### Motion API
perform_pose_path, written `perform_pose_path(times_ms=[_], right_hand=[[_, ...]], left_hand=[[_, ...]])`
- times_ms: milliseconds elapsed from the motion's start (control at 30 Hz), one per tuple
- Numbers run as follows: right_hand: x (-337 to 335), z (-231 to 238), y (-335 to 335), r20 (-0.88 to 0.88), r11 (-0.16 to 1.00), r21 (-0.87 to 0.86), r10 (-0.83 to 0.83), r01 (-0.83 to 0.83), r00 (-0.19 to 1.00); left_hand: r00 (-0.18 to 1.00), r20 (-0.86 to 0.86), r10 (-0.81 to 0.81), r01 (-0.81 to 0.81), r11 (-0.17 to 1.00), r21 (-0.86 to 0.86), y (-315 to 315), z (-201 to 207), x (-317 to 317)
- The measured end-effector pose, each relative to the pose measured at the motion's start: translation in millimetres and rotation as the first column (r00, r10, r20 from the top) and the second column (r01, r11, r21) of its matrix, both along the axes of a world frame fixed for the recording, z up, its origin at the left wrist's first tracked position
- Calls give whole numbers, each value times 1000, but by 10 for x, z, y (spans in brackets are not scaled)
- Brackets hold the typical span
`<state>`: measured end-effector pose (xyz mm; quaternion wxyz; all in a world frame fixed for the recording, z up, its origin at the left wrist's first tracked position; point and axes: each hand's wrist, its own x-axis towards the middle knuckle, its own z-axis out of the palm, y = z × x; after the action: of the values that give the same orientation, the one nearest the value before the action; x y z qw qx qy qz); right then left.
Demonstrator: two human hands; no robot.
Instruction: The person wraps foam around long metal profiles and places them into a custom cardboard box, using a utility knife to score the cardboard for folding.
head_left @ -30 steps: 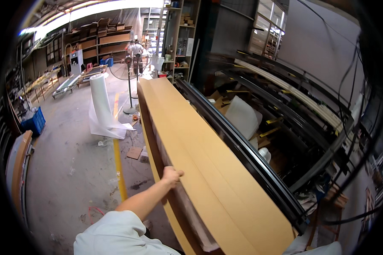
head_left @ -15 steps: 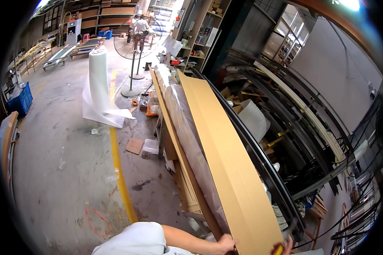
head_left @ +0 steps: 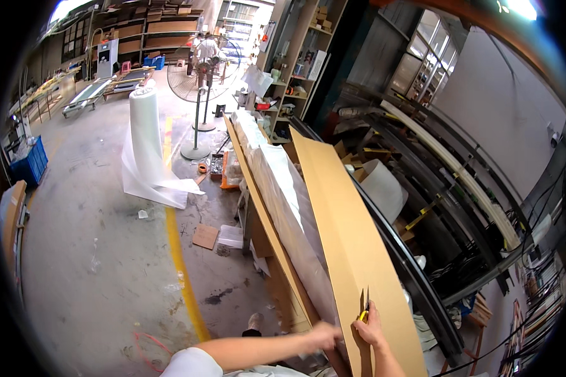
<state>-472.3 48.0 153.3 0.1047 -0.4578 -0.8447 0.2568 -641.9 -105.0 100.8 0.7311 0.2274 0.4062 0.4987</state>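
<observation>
A long brown cardboard sheet runs away from me, lifted along its right side. Beside it lies a long bundle in clear plastic film, with white material showing at its far part. Over the near part of the cardboard, my right hand is closed on yellow-handled scissors, their dark tips pointing away from me. My left hand, smeared by motion, is at the near left edge beside the film; its fingers cannot be made out.
Black metal profiles and a cluttered rack of long bars lie to the right. A white foam roll stands on the floor at the left, near a standing fan. A yellow line crosses the floor. Another person stands far back.
My right hand has come up and left over the cardboard with the scissors. My left hand has shifted slightly up and left. The cardboard's far end appears farther right, exposing more white material.
</observation>
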Motion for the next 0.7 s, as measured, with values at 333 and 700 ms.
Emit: perform_pose_path(times_ms=[333, 700], right_hand=[[-308, 88, -235, 294, 988, 145, 9, -54, 956], [-1601, 287, 202, 204, 978, 143, 119, -150, 972]], left_hand=[[-102, 961, 257, -959, 231, -164, 2050, 700, -4013], [-99, 987, 124, -933, 333, -136, 3096, 1139, -4902]])
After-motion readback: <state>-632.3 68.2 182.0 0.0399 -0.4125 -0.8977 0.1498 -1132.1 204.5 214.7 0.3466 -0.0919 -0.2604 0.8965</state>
